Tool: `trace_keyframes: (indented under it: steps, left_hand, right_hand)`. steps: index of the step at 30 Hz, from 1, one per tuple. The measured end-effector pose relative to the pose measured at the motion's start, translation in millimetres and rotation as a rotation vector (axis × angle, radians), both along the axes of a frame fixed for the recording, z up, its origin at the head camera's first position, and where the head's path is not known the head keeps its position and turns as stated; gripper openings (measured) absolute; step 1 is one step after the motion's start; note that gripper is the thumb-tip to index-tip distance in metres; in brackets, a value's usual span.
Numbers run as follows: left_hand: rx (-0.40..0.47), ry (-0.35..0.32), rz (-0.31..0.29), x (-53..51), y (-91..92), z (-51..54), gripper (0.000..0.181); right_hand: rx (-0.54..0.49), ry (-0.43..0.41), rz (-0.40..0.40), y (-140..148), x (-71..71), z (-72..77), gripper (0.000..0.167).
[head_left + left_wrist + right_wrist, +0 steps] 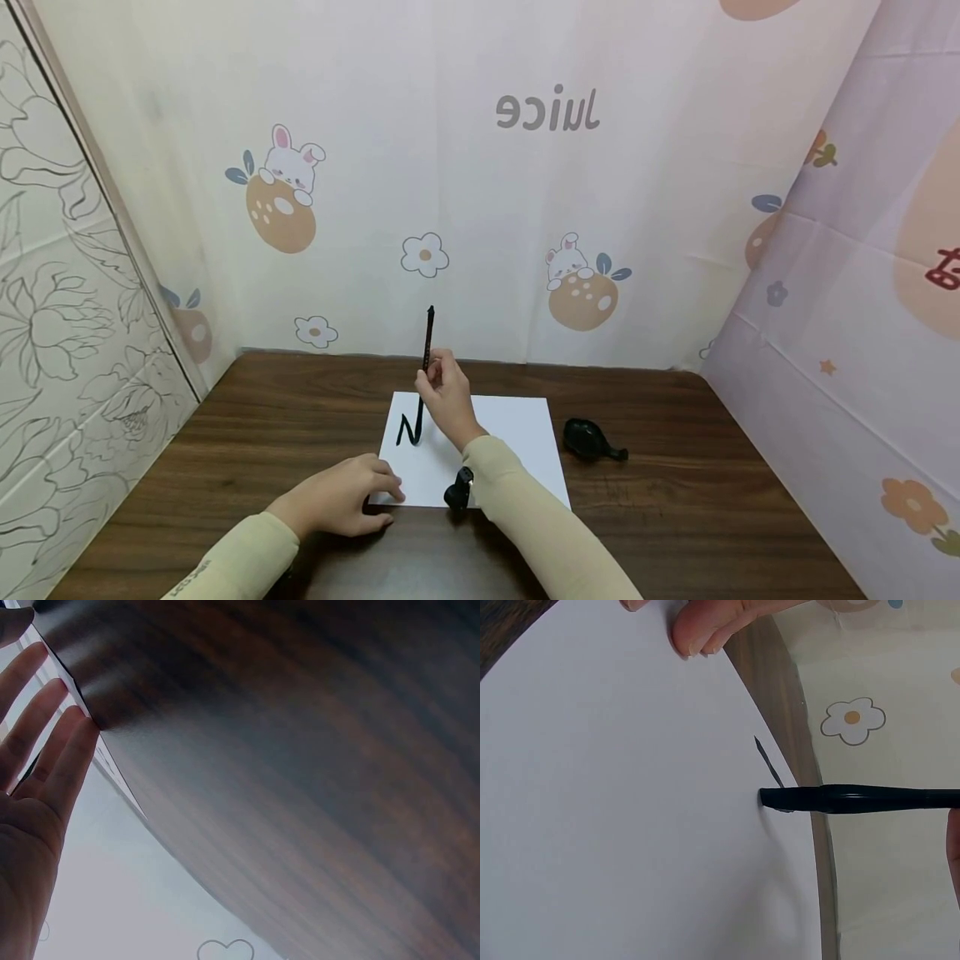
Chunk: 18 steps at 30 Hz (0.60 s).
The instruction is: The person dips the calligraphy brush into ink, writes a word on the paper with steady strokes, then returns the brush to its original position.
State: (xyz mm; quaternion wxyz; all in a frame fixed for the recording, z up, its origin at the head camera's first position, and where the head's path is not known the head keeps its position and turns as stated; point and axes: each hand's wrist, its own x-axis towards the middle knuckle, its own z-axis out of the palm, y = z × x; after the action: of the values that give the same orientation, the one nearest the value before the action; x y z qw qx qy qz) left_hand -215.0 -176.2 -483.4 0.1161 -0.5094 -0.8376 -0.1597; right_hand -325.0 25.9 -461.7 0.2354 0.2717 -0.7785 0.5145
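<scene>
Clock centred on paper, 12 = away from person. The right hand [446,396] was at 11, over the far half of a white paper sheet [517,454]. Right grip: thumb and fingers pinched a dark calligraphy brush [860,799] partway up its handle. The brush stood close to upright over the sheet, working end down at about 9 to 10, handle end poking up above the fingers. The right wrist view showed the black working end against the paper, just beside a thin black stroke [769,760]. From the head view, the ink marks read as an N-like zigzag along the sheet's 9 o'clock side.

The left hand [345,497] lay at 8, palm down, fingertips on the near left corner of the paper. Left grip: fingers extended and a bit spread, pinching nothing; thumb off the sheet, could not tell if it touched the brown wood-grain desk [675,500].

A small black dish [587,439] with a stubby handle sat at 3, just off the paper; contents not clear. A black wrist camera [459,490] showed by the right sleeve [540,517]. At 12, behind the desk, hung a pale curtain [480,192] with rabbit prints.
</scene>
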Motion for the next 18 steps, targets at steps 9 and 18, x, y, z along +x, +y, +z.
trace_keyframes:
  steps: [9, 18]
  left_hand:
    - [-0.001, -0.002, 0.014, 0.4, -0.6, -0.9, 0.020]
    - [0.003, -0.011, 0.003, 0.2, -0.4, -0.7, 0.019]
  right_hand:
    - [0.002, 0.004, 0.003, 0.1, 0.0, 2.1, 0.021]
    - [-0.018, 0.006, -0.006, 0.9, -0.8, 3.2, 0.020]
